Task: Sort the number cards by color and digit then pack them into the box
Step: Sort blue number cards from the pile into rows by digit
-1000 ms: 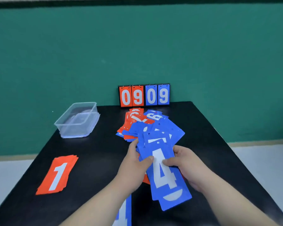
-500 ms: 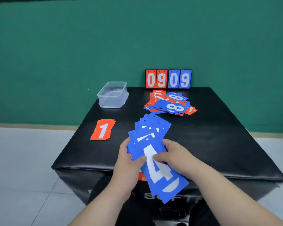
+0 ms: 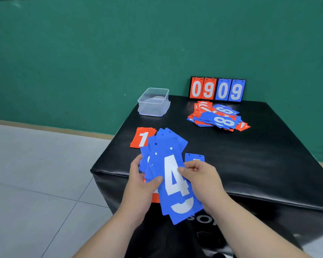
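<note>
Left hand: the left hand [image 3: 140, 189] grips the fan of blue plastic number cards [image 3: 166, 146] from its 8 o'clock side. The thumb is pressed flat on the top face; the other fingers curl behind, hidden.
Right hand: the right hand [image 3: 203, 181] pinches the 3 o'clock edge of the top blue card with a white 4 [image 3: 172, 175] between thumb and curled forefinger. The remaining fingers fold underneath.
Fan: held over the 7 o'clock corner of the black padded table [image 3: 250, 155], punched holes pointing to 12 o'clock. A red edge [image 3: 155, 197] peeks out at its 7 o'clock; whether a hand holds it I cannot tell.
Red pile: a stack of red cards topped by a white 1 [image 3: 141, 138] lies flat at the table's 9 o'clock, partly hidden by the fan.
Single card: one blue card [image 3: 194, 157] lies on the table just past the right hand, its digit hidden.
Mixed heap: a loose heap of red and blue number cards [image 3: 218, 117] at 1 o'clock, a blue 8 on top.
Box: the clear rectangular plastic box [image 3: 154, 102] sits at the 11 o'clock corner, well apart from both hands.
Scoreboard: a black flip scoreboard [image 3: 217, 89] stands upright at 12 o'clock, reading red 09, blue 09.
</note>
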